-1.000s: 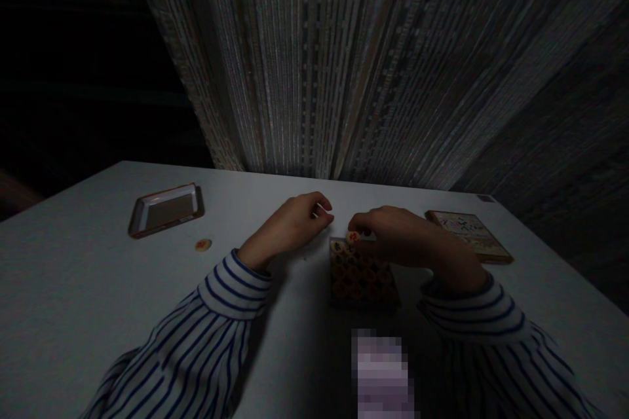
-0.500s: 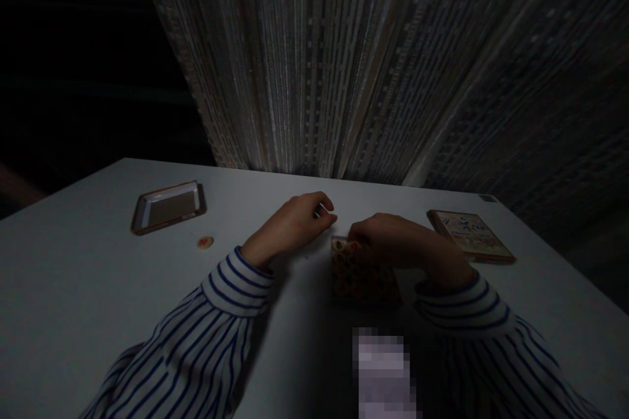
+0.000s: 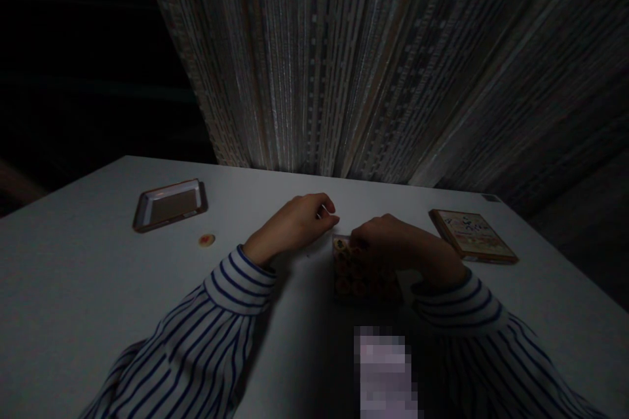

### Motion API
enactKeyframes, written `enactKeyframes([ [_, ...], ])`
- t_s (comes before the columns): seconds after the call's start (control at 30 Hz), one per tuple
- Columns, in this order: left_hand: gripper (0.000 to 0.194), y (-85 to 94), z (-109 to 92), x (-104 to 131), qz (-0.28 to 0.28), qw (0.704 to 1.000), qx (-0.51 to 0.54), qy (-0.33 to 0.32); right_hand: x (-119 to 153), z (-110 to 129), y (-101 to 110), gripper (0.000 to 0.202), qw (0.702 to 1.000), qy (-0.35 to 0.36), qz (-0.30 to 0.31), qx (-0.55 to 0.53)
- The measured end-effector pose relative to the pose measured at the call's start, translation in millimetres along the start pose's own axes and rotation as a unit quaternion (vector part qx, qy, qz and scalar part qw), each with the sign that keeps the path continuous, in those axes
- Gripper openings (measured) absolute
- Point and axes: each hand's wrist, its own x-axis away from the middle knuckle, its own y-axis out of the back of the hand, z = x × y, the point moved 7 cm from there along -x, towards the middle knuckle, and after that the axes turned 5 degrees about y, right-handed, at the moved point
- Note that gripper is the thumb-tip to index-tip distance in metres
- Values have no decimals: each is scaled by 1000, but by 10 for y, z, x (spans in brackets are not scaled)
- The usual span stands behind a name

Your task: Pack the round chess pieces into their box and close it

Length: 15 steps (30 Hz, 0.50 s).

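Note:
A small box (image 3: 335, 298) filled with several round Chinese chess pieces (image 3: 358, 287) sits on the table in front of me, in deep shadow. Over its far edge, my right hand (image 3: 398, 242) is closed, with the fingertips down at a Chinese chess piece (image 3: 356, 250) in the back row; they partly hide it. My left hand (image 3: 292, 228) hovers to the left of the box, fingers loosely curled, thumb and fingertips apart, holding nothing. One loose piece with a red mark (image 3: 207, 240) lies on the table farther left.
On the white table (image 3: 98, 288), a shallow rectangular tray or lid (image 3: 171, 207) lies at the far left. A flat box with a printed picture (image 3: 474, 236) lies at the right. A string curtain (image 3: 304, 65) hangs behind the far edge. The light is dim.
My right fingertips have shifted slightly at the back row of the box, and the red-marked piece there shows less clearly. My left hand has hardly moved.

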Motion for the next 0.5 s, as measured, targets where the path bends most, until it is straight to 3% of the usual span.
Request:
enactKeyframes([
  [0.5,24,-10,-9,10,14,1000,-2,-5,-38,-29,-64,24,1000,-2,13,6],
])
